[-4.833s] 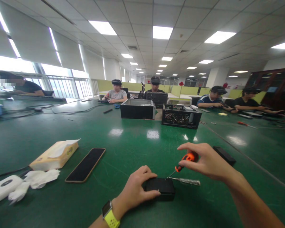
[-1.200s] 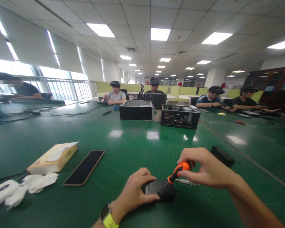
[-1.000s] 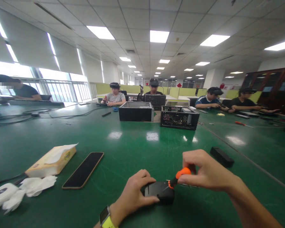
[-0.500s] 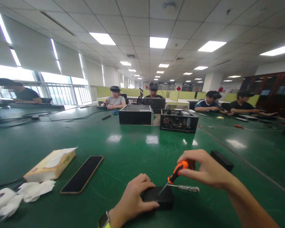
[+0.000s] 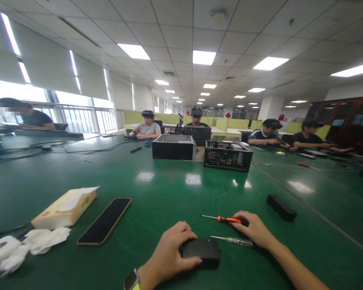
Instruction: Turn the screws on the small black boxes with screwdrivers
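Observation:
My left hand (image 5: pixel 175 249) is closed around the left end of a small black box (image 5: pixel 204 253), which sits on the green table. My right hand (image 5: pixel 254 227) holds an orange and black screwdriver (image 5: pixel 228 220) by the end of its handle. The screwdriver lies nearly level, close to the tabletop, its shaft pointing left. Just below it, a clear-handled screwdriver (image 5: pixel 234 241) rests on the table to the right of the box.
A second black block (image 5: pixel 281 207) lies at the right. On the left are a phone (image 5: pixel 105 221), a tissue pack (image 5: pixel 68 207) and crumpled tissues (image 5: pixel 46 241). Two computer cases (image 5: pixel 174 148) (image 5: pixel 228 156) stand farther back. Several people sit around the table.
My right hand has lifted the orange screwdriver's tip off the black box and lowered the tool, now nearly flat, beyond the clear-handled screwdriver. My left hand stays on the box.

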The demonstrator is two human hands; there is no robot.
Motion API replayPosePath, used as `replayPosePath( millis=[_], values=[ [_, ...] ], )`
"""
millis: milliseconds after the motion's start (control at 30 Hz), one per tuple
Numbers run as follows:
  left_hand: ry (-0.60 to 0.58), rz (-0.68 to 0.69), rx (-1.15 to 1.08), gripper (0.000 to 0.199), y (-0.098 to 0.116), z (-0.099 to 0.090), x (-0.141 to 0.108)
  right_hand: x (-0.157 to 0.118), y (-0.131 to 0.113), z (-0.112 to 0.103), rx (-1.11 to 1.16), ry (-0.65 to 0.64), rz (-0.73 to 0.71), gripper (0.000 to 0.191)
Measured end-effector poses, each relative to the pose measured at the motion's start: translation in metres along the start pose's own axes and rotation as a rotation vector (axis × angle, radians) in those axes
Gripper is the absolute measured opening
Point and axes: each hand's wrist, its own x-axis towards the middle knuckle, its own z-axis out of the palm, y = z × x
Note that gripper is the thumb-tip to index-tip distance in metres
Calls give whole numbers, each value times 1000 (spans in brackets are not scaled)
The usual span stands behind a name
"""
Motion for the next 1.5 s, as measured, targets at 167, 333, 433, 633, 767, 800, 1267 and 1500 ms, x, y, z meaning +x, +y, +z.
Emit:
replayPosePath(
  millis=[167,333,433,633,767,800,1267,1500],
  values=[
    [-30,-28,-13,34,2,-1,0,2,-13,-7,-82,4,-29,26],
    [-32,-37,-34,35,0,0,0,-5,-25,-13,-160,-92,-59,24],
    [-21,-43,-56,33,-1,1,0,-9,-32,-14,-200,-180,-78,23],
    [-3,-52,-107,33,-3,4,0,-14,-44,-13,-228,-247,-81,8],
    [4,-45,-124,33,-5,6,0,-18,-44,-20,-168,-269,-76,14],
    [4,-43,-127,32,-5,6,0,-19,-43,-22,-118,-281,-71,15],
    [11,-33,-149,31,-2,5,0,-23,-37,-37,292,-317,-41,19],
    [8,-30,-154,32,-3,5,1,-23,-40,-36,286,-316,-35,25]
  ],
)
